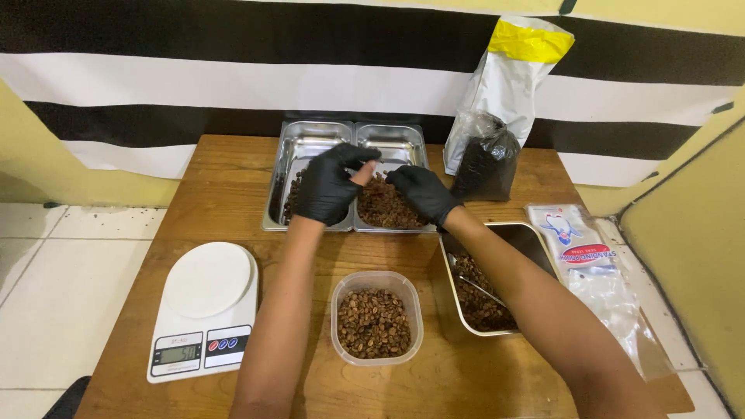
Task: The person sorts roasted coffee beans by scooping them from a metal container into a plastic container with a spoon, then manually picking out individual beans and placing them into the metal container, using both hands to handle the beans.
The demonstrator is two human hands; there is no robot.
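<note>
Both of my hands wear black gloves and reach over two steel trays at the far side of the wooden table. My left hand [330, 185] hovers over the left tray [303, 143], fingers curled together, pinching something small I cannot make out. My right hand [423, 192] rests on the heap of brown coffee beans [382, 208] in the right tray [397, 141], fingers bent into the beans. A clear plastic tub [377, 281] of lighter beans stands near me between my forearms.
A white digital kitchen scale [206, 309] sits at the front left. A steel pan [518, 234] with beans and a metal scoop [473, 283] lies under my right forearm. A white-and-yellow bag [508, 74], a dark bean bag [485, 167] and clear pouches [594, 275] stand right.
</note>
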